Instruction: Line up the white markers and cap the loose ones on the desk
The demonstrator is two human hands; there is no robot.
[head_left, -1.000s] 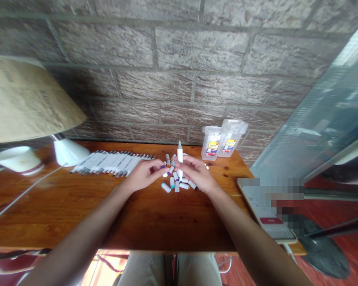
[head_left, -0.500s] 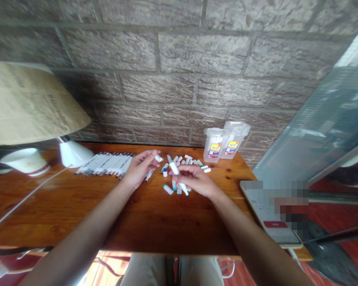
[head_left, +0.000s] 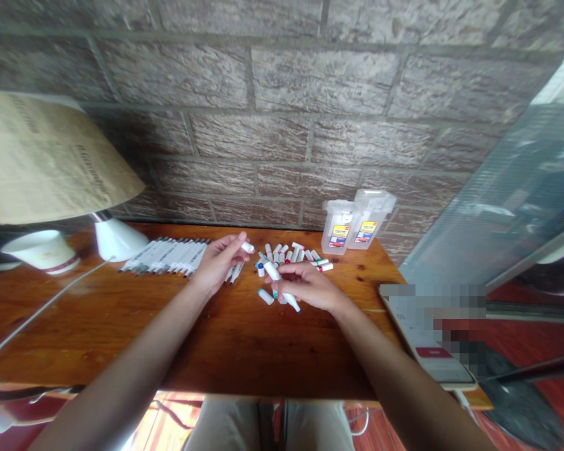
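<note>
Between the thumb and fingers of my left hand (head_left: 220, 263) is a small white marker cap (head_left: 247, 247). My right hand (head_left: 308, 285) grips a white marker (head_left: 271, 271), tilted, with its uncapped end toward the upper left and a dark tip at its lower end. Behind and under the right hand lies a heap of loose caps (head_left: 295, 255) with coloured ends, partly hidden by that hand. One teal-ended cap (head_left: 266, 296) lies nearer to me. Left of my left hand, white markers (head_left: 164, 257) lie side by side in a row; a few more markers (head_left: 235, 273) lie just beside its fingers.
Two clear plastic cases (head_left: 339, 228) stand at the back right against the brick wall (head_left: 282, 138). A lamp (head_left: 115, 241) with a paper shade and a paper cup (head_left: 42, 250) are at the left. A tablet (head_left: 423, 338) lies on the wooden table's (head_left: 272, 357) right edge.
My left hand with the cap has shifted very slightly left, and the marker in my right hand has tipped a little lower. Both grips are kept.
</note>
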